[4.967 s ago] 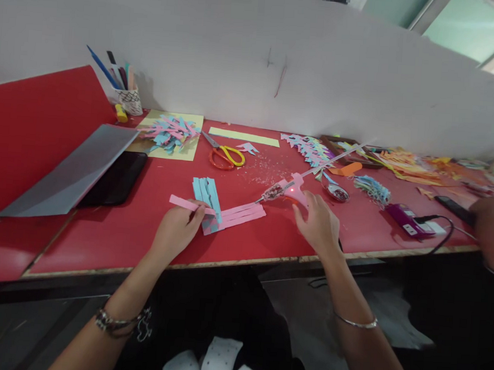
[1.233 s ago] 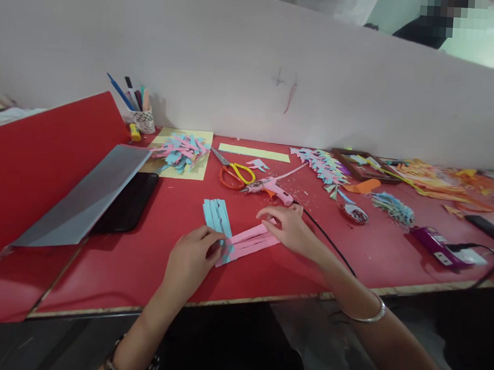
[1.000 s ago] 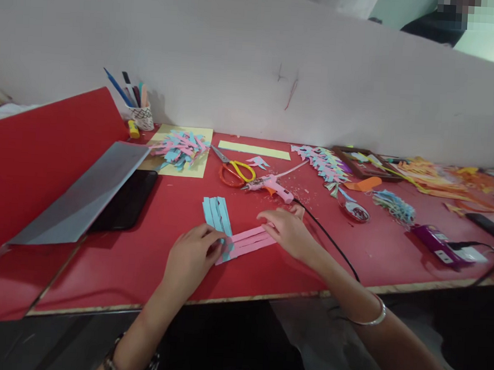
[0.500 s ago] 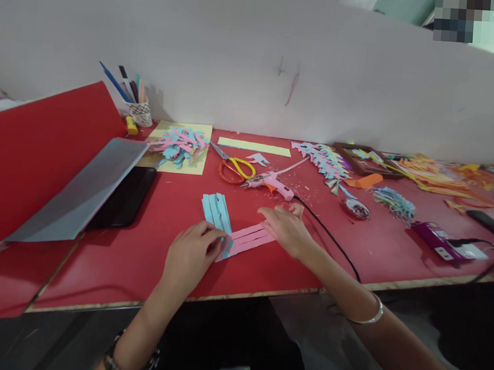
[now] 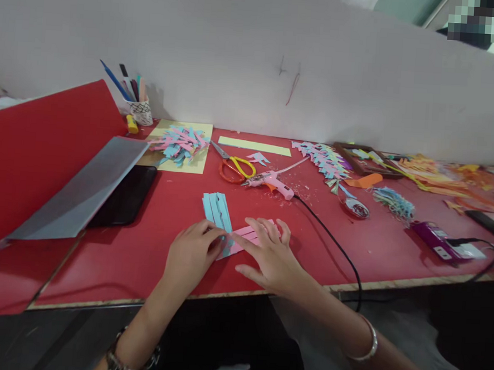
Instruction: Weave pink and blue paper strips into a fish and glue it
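Blue paper strips [image 5: 217, 210] and pink paper strips [image 5: 244, 234] lie crossed on the red tabletop, overlapping at one corner. At that crossing my left hand [image 5: 195, 246] has thumb and fingers pinched together on the paper; the exact grip is partly hidden. My right hand [image 5: 271, 259] rests over the pink strips with its fingers spread, the index fingertip close to the left fingers. Beyond the hands lie a pink glue gun [image 5: 274, 182], with a glue stick in its back, and scissors [image 5: 235, 168] with red and yellow handles.
Cut pink and blue strips [image 5: 180, 143] are heaped on yellow paper. A black cable [image 5: 331, 235] runs from the glue gun over the table edge. At right sit a purple power adapter [image 5: 434, 241] and a spoon [image 5: 356, 207]; at left, a black tablet-like object [image 5: 131, 197] under a grey-blue sheet.
My right hand has moved left and toward me from the far end of the pink strips, and its fingers have spread over them. My left hand has stayed at the crossing.
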`<state>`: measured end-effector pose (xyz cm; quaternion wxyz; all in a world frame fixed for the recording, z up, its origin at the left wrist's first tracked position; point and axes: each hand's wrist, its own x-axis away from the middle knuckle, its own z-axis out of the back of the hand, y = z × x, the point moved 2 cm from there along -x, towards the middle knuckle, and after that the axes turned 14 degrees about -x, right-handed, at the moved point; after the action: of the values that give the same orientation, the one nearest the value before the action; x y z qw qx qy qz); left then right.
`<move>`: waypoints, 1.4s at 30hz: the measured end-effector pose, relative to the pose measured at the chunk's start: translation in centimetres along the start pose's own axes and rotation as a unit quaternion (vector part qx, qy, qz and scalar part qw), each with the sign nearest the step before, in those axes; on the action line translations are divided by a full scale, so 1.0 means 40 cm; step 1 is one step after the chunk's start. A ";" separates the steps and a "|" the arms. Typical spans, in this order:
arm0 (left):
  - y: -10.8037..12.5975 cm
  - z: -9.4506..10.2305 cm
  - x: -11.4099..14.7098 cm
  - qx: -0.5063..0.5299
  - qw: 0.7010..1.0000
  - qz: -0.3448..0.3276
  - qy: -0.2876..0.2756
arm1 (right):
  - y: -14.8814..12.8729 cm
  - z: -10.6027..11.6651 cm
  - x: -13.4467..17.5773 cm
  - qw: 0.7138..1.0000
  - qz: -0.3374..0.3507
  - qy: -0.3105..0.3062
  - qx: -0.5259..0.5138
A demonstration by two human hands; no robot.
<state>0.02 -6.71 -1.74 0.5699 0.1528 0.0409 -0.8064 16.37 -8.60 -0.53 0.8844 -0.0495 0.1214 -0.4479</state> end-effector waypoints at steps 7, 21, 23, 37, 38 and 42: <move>-0.003 -0.002 0.003 0.012 1.000 -0.005 0.019 | 0.036 0.015 0.010 0.997 -0.074 -0.012 -0.006; -0.005 -0.007 0.005 0.017 1.000 0.004 0.016 | 0.108 0.050 0.044 0.984 -0.153 0.076 0.043; -0.005 -0.006 0.005 0.016 1.000 0.005 0.017 | 0.100 0.050 0.040 0.984 -0.149 0.086 0.040; -0.008 -0.014 0.003 0.029 0.999 0.003 0.013 | 0.070 0.082 -0.021 0.996 -0.078 0.022 -0.039; -0.008 -0.014 0.002 0.030 0.999 0.005 0.011 | 0.072 0.094 -0.029 0.996 -0.077 0.013 -0.040; -0.005 -0.010 0.001 0.035 0.999 0.008 0.001 | 0.115 0.167 -0.072 0.988 -0.149 0.034 -0.025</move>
<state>-0.09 -6.58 -2.13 0.5709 0.1736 0.0119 -0.8024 20.05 -3.69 5.50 0.8018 -0.0741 0.1542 -0.5725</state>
